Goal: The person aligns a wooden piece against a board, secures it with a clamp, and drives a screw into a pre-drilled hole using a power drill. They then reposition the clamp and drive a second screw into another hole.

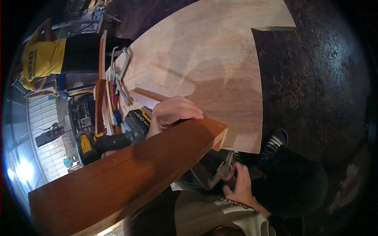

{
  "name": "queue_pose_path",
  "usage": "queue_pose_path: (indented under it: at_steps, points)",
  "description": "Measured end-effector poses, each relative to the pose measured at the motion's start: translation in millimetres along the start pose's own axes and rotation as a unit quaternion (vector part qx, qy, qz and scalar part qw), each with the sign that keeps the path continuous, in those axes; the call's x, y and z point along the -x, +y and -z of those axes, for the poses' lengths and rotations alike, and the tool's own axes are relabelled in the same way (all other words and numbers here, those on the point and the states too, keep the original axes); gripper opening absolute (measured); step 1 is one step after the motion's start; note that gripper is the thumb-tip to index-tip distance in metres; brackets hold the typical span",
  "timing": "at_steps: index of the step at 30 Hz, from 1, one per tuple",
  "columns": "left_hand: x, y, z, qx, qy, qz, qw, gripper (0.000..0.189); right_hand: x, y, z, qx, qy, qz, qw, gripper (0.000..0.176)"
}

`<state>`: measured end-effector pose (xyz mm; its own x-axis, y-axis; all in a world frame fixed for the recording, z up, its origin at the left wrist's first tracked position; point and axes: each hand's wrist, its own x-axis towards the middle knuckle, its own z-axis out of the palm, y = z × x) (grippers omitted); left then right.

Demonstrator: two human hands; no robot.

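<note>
Looking down from the head camera, the left hand [173, 113] is resting on the top edge of a long brown board [118, 177]. Its fingers [189, 114] are bending over that edge and holding it, not spreading out. The board is running long-ways from the wrist side past the fingers, and it is ending just beyond the fingertips.

Under that end, below the left fingers, the right hand [239, 187] is gripping a metal tool [225, 170] with a red handle. Its fingers are wrapping tight around it. The tool is sitting right by the board's end, but what it is biting on is hidden. The right hand is the nearer one to that end.

Behind the left knuckles, a yellow and black drill [114, 139] is lying beside the board. Past the fingertips, a big pale sheet of wood [208, 59] is lying flat, with a silver clamp [120, 67] at its far edge. A person in a yellow shirt [41, 59] is standing well apart.
</note>
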<state>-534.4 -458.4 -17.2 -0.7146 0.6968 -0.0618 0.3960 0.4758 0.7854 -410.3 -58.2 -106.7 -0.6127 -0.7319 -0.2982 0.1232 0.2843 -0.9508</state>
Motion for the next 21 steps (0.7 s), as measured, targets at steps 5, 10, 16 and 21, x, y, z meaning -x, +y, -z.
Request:
queue_pose_path:
  at_steps: [5, 10, 16, 21]
  points:
    - [-6, -4, 1, 0.006, -0.005, -0.021, 1.0, 0.041, -1, 1, -4, 0.012, 0.022, -0.002, 1.0, 0.09]
    - [-18, 5, 7, 0.043, -0.031, -0.034, 0.998, 0.039, -2, -5, -2, 0.015, 0.041, 0.001, 0.999, 0.085]
    - [-12, 22, 5, 0.001, 0.024, 0.012, 1.0, 0.041, -3, -2, -4, 0.028, 0.038, -0.004, 0.999, 0.084]
    - [-10, 25, 1, -0.028, 0.05, 0.034, 0.998, 0.042, -1, -2, -8, 0.039, 0.058, 0.002, 0.998, 0.084]
